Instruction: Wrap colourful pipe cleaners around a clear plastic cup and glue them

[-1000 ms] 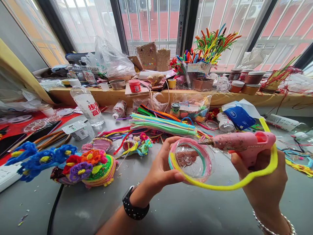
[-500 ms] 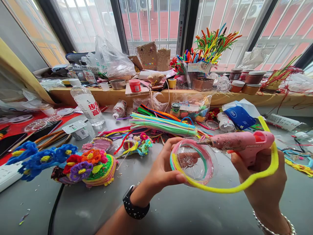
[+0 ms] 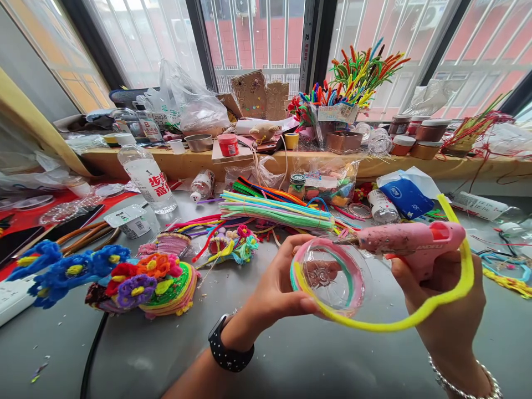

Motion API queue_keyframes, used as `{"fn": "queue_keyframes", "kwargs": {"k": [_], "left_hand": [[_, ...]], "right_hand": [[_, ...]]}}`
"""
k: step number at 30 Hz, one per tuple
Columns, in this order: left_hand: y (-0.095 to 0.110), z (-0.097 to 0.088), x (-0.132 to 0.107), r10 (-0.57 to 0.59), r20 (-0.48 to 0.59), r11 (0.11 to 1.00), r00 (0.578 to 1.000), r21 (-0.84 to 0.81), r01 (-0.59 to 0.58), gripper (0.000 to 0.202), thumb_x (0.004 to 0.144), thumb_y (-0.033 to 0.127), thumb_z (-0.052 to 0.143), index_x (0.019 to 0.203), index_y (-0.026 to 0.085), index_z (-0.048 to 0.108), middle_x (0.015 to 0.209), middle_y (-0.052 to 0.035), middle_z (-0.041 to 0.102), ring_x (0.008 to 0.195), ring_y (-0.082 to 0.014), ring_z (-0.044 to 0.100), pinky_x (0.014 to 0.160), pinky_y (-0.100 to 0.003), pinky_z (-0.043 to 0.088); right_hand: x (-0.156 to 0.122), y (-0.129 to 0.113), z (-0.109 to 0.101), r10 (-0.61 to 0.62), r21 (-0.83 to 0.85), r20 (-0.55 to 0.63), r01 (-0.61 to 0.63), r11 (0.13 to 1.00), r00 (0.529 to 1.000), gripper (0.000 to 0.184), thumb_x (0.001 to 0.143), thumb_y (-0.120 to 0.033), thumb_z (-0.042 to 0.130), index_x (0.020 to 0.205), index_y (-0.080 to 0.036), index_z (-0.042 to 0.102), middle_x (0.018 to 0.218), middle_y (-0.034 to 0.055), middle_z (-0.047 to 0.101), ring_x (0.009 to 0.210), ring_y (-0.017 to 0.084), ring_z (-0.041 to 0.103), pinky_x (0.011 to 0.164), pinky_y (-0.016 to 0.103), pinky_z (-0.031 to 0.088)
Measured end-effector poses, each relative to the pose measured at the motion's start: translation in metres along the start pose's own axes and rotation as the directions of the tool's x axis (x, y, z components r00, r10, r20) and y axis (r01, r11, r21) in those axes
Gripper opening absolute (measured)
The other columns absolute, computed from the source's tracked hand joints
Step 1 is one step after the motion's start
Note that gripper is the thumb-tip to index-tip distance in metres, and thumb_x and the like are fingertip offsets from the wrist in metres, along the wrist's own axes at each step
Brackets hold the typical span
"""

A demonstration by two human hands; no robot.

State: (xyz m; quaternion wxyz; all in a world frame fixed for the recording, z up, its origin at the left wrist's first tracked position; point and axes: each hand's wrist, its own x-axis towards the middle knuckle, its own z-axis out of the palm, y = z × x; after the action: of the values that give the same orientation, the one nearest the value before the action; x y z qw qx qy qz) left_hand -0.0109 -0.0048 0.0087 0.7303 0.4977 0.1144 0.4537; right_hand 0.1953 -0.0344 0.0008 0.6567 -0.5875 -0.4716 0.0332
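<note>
Between its thumb and fingers, my left hand (image 3: pixel 276 293) grips a clear plastic cup (image 3: pixel 322 277) tilted with its round end toward me. Pink, teal and yellow pipe cleaners wrap around the cup. A yellow pipe cleaner (image 3: pixel 374 324) runs from the cup's lower edge in a loose curve to my right hand, its end rising behind the glue gun. My right hand (image 3: pixel 444 305) is closed around the handle of a pink glue gun (image 3: pixel 415 246). The gun's metal nozzle points left, at the cup's upper right rim; whether it touches cannot be seen.
A bundle of pastel pipe cleaners (image 3: pixel 274 210) lies behind the cup. Colourful pipe-cleaner flowers (image 3: pixel 137 285) lie at left, near an upright water bottle (image 3: pixel 145 174). A blue tissue pack (image 3: pixel 407 194) lies at right. Paint jars (image 3: pixel 428 133) stand on the wooden sill (image 3: pixel 187 163).
Both hands hold nearly the same pose. The cup appears turned very slightly, and the yellow pipe cleaner's curve hangs a little lower.
</note>
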Motion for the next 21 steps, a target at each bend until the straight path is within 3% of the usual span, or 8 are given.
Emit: {"fn": "queue_keyframes", "kwargs": {"k": [16,21], "left_hand": [[-0.0038,-0.0041,0.0024,-0.027,0.066,0.999,0.997,-0.02,0.028,0.057,0.059,0.029,0.079,0.11,0.028,0.053,0.112,-0.0013,0.055,0.104,-0.023,0.059,0.089,-0.034,0.045],[-0.0032,-0.0037,0.0018,-0.031,0.063,0.999,0.998,-0.013,0.032,0.057,0.059,0.029,0.079,0.11,0.028,0.053,0.111,-0.0006,0.055,0.104,-0.0214,0.059,0.09,-0.032,0.045]], "right_hand": [[0.0008,-0.0058,0.003,0.047,0.033,-0.016,-0.046,0.998,0.999,0.041,0.057,-0.036,0.074,0.088,-0.02,0.053,0.078,0.0012,0.055,0.065,0.016,0.051,0.056,0.03,0.043],[-0.0004,-0.0016,0.0036,0.15,-0.065,-0.017,-0.151,0.986,0.988,0.055,0.053,-0.047,0.076,0.095,-0.018,0.054,0.078,0.0033,0.055,0.06,0.017,0.051,0.053,0.032,0.043]]}}
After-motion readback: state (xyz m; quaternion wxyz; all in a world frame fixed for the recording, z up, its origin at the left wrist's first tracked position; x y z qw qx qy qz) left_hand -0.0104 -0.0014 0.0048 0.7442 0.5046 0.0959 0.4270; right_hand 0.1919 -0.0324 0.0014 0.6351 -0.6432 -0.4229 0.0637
